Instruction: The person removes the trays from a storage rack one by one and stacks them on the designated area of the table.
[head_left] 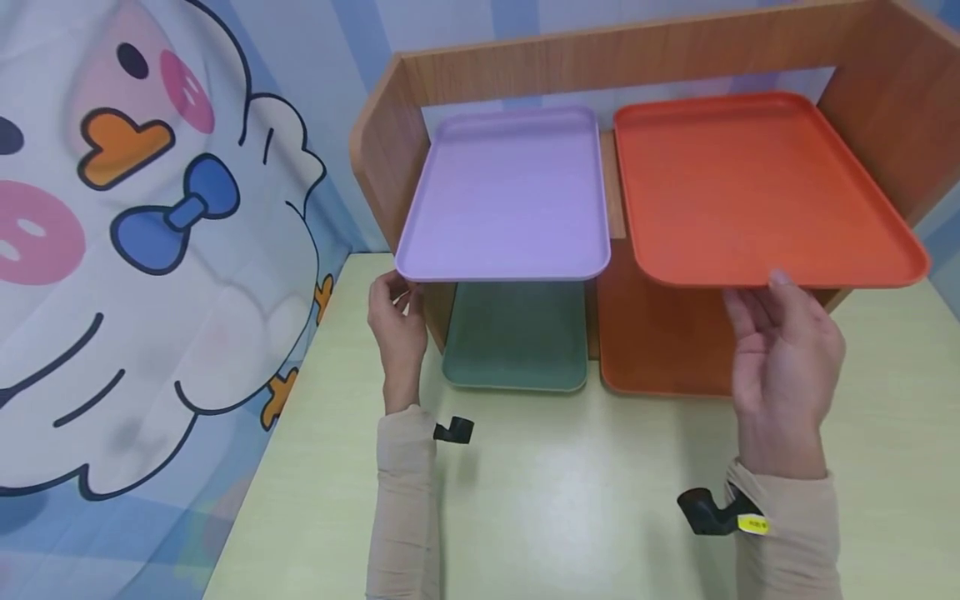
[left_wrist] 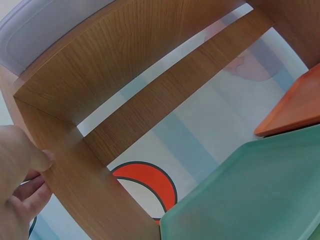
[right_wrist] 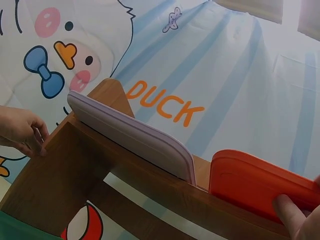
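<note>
My right hand point(head_left: 787, 358) pinches the front rim of a red-orange tray point(head_left: 757, 192), its thumb over the edge and fingers beneath. That tray lies on the upper right of a wooden shelf point(head_left: 600, 71), with its front jutting forward. At the shelf's left side, my left hand point(head_left: 397, 325) grips the upright panel point(left_wrist: 65, 155), thumb on the front edge and fingers along the outer face. A lilac tray point(head_left: 510, 196) sits on the upper left, just above this hand.
Below, a green tray point(head_left: 517, 337) stands at left and an orange-brown tray point(head_left: 660, 350) at right, both reaching onto the pale table point(head_left: 555, 500). A duck-printed cloth point(head_left: 225, 333) hangs along the left and behind.
</note>
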